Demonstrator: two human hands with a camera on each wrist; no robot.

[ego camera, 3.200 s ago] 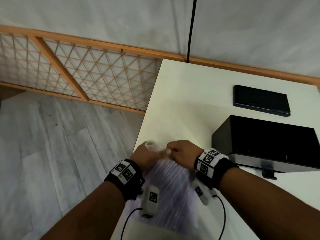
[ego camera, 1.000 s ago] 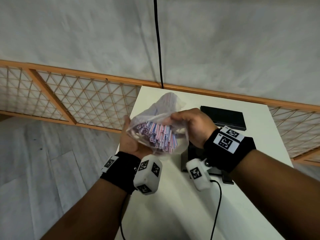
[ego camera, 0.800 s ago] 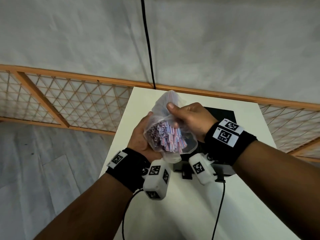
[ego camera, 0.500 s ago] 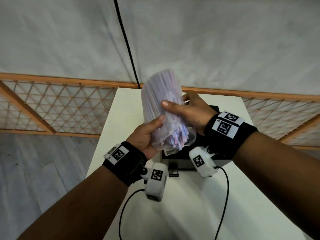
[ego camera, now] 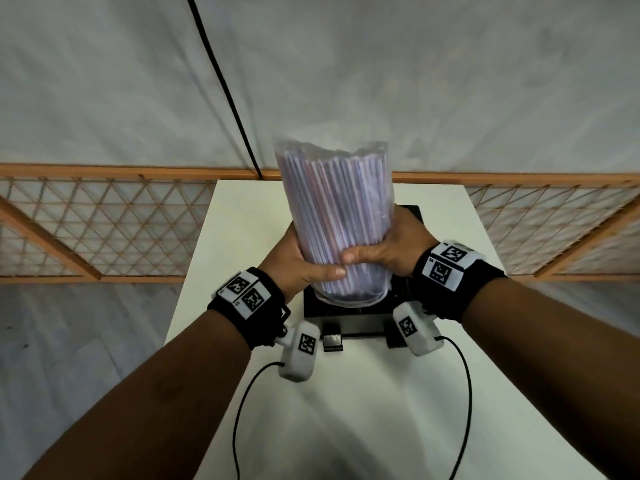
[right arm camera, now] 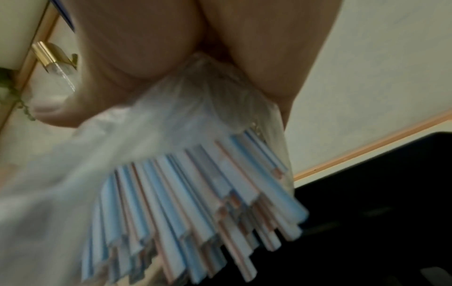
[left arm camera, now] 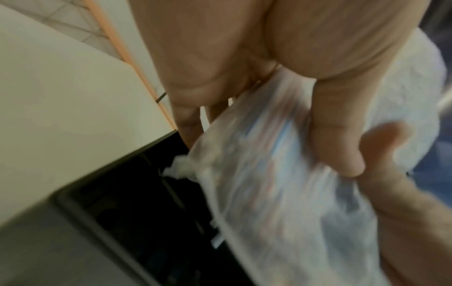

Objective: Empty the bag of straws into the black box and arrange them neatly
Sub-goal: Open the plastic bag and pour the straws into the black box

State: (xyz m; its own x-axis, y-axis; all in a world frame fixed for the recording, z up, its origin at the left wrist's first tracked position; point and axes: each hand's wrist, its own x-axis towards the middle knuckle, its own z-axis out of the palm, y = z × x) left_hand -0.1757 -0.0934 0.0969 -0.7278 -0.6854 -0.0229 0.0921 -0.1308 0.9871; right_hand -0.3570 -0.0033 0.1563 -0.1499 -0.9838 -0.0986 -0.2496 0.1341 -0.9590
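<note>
A clear plastic bag of straws (ego camera: 337,216) stands upside down over the open black box (ego camera: 349,313) on the white table (ego camera: 346,410). My left hand (ego camera: 298,265) grips the bag's lower left side and my right hand (ego camera: 388,247) grips its lower right side, the thumbs meeting across the front. In the right wrist view blue, white and pink straws (right arm camera: 195,203) stick out of the bag's mouth above the box's dark inside (right arm camera: 367,222). The left wrist view is blurred: the bag (left arm camera: 281,183) hangs over the box (left arm camera: 134,203).
The box's black lid (ego camera: 412,213) lies on the table behind the bag, mostly hidden. Metal clasps (ego camera: 332,341) stick out of the box's near wall. A wooden lattice fence (ego camera: 104,223) and a grey wall with a black cable (ego camera: 221,88) stand beyond the table.
The bag has turned from lying sideways in my hands to standing upright and inverted over the box. Both hands have slid down to its lower end, and straws now poke out below.
</note>
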